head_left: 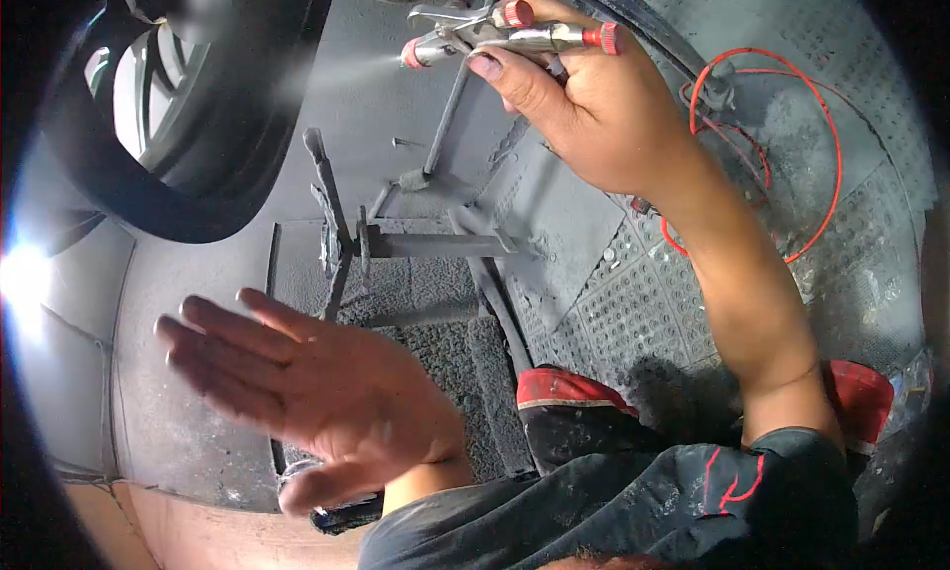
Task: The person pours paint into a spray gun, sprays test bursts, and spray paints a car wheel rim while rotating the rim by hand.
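Observation:
At the top centre my right hand (pixel 604 110) is wrapped round a small metal spray gun (pixel 495 36) with red knobs, its thumb along the near side. A pale mist leaves the gun's nozzle toward the left. To the left of that mist is a dark, glossy curved part (pixel 223 154) with an opening in it. My left hand (pixel 317 382) is raised at the lower left, palm showing and fingers stretched out, with nothing in it; it touches neither the gun nor the dark part.
A dusty metal stand (pixel 426 243) stands in the middle, over a dark textured mat (pixel 435 372). A red hose (pixel 836 154) lies coiled on the studded floor (pixel 643 293) at the right. A bright lamp (pixel 25 278) shines at the far left.

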A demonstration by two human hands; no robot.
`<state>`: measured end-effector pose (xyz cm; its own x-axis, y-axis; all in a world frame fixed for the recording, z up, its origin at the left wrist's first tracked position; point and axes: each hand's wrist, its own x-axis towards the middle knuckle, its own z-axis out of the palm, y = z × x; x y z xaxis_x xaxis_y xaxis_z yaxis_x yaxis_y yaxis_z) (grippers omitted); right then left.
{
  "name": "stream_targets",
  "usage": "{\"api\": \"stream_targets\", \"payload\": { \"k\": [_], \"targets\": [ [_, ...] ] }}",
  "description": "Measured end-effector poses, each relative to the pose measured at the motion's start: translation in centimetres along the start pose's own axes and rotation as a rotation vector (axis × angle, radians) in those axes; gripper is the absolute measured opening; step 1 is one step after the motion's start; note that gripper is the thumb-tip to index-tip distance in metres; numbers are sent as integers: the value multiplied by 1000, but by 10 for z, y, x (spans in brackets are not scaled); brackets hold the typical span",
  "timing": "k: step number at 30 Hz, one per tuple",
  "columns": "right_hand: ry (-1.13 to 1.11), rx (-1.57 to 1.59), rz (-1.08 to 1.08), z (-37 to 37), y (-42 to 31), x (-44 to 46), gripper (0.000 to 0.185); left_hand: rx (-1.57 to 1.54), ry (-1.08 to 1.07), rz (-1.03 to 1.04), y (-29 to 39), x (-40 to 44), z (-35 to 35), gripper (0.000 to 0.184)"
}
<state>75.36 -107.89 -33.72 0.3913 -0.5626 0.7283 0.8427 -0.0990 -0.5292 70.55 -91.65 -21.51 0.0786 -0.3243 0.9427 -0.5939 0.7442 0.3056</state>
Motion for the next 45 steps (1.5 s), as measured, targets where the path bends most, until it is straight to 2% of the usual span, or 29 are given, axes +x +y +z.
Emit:
{"api": "stream_targets", "payload": {
  "k": [2, 4, 7, 8, 10, 11, 13, 15, 16, 18, 19, 21, 22, 24, 25, 29, 31, 34, 35, 37, 38, 39, 40, 41, 42, 44, 45],
  "targets": [
    [14, 13, -4, 1, 1, 1, 17, -59, 49, -26, -1, 0, -15, 99],
    [26, 32, -6, 2, 2, 2, 17, 831, -46, -72, -3, 3, -55, 97],
    [90, -85, -134, 2, 1, 4, 18, 929, 17, -244, -22, 9, -116, 95],
    [66, -46, -57, 1, -2, 3, 17, 953, 44, -317, -29, 10, -128, 91],
    [46, -14, 21, 1, -1, 3, 17, 953, 80, -298, -43, 7, -108, 89],
    [96, -42, -87, 4, 2, 3, 17, 955, 117, -279, -50, 4, -93, 86],
    [138, -73, -184, 4, 3, 0, 17, 753, 146, -305, -36, -5, -56, 91],
    [66, 34, -23, 3, -2, 0, 16, 587, 88, -156, -27, -19, -27, 95],
    [42, 67, 32, 4, -2, 1, 16, 587, 95, -158, -22, -24, -17, 95],
    [99, 178, -65, 8, 3, 0, 16, 528, -80, 26, -16, -29, -2, 97],
    [121, 214, -97, 9, 5, -1, 16, 527, -83, 21, -15, -26, 2, 97],
    [169, 231, -154, 8, 6, 0, 16, 67, 33, 20, -13, -17, 2, 98],
    [184, 236, -175, 8, 7, 1, 16, 66, 32, 23, -11, -12, -6, 98],
    [194, 90, -299, 4, 14, 2, 16, 884, -78, -39, -10, -5, -37, 97],
    [198, 41, -341, 3, 14, 3, 15, 879, -61, -28, -14, -4, -46, 95],
    [224, 256, -111, 2, -6, -2, 14, 873, -37, -28, -28, -1, -100, 96],
    [252, 253, -67, 2, -10, -1, 15, 960, 70, -166, -38, 2, -113, 85],
    [169, 339, -76, 3, -5, 2, 15, 896, 105, -135, -56, 0, -96, 79],
    [160, 293, -147, 4, -3, 3, 15, 838, 84, -74, -57, -4, -78, 81],
    [150, 253, -177, 5, -17, 2, 15, 669, 209, -166, -42, -7, -28, 87],
    [146, 233, -192, 5, -24, 2, 15, 306, 204, -89, -35, -10, -11, 91],
    [150, 323, -86, 1, -37, 3, 14, -57, 193, -12, -29, -12, 1, 95],
    [152, 367, -32, -2, -38, 3, 14, -56, 195, -12, -23, -16, 8, 95],
    [156, 413, 22, -4, -39, 2, 14, 103, 62, 28, -18, -19, 13, 100],
    [68, 298, 66, -6, -33, 1, 14, 263, -74, 68, -15, -20, 15, 106],
    [-17, 185, 105, -6, -19, -2, 15, 218, -143, 115, -15, -17, 6, 108],
    [12, 143, 61, -4, -13, -2, 17, 118, -69, 90, -15, -15, 5, 107]
  ]
}}
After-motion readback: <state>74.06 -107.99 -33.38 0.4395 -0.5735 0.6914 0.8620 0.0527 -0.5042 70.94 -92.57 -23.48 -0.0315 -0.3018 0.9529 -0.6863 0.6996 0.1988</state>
